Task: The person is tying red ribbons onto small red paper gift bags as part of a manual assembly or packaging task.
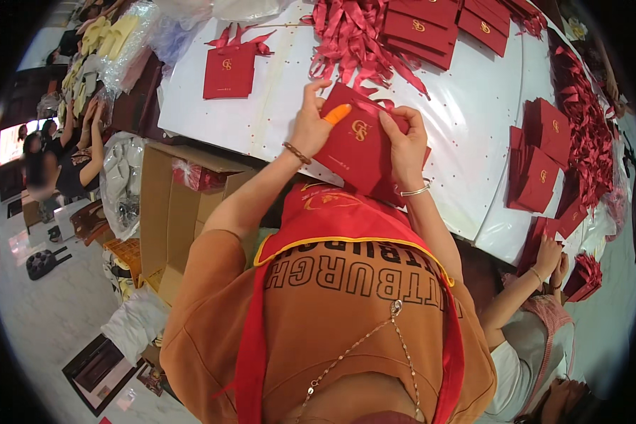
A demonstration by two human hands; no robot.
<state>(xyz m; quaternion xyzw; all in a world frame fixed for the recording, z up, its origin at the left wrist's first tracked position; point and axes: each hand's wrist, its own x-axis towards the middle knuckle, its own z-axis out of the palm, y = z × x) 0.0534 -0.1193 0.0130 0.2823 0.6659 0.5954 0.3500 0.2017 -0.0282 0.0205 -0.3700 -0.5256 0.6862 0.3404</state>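
Both of my hands grip a red paper gift bag (353, 145) with a gold emblem, held at a tilt over the white table's near edge. My left hand (311, 128) is closed on its left side, its thumb in an orange finger cover lying on the front. At the upper right side, my right hand (407, 145) pinches the bag near its red ribbon, thumb on the front face. More red may lie behind the bag, but I cannot tell how many layers there are. A finished-looking red bag with ribbon bows (229, 71) lies flat farther left.
Loose red ribbons (350, 35) and stacked red bags (420, 32) cover the far side. More bags (542, 159) and a ribbon heap (588, 127) lie right. A co-worker's hand (546, 256) works there. An open cardboard box (164, 212) stands left, below the table edge (212, 138).
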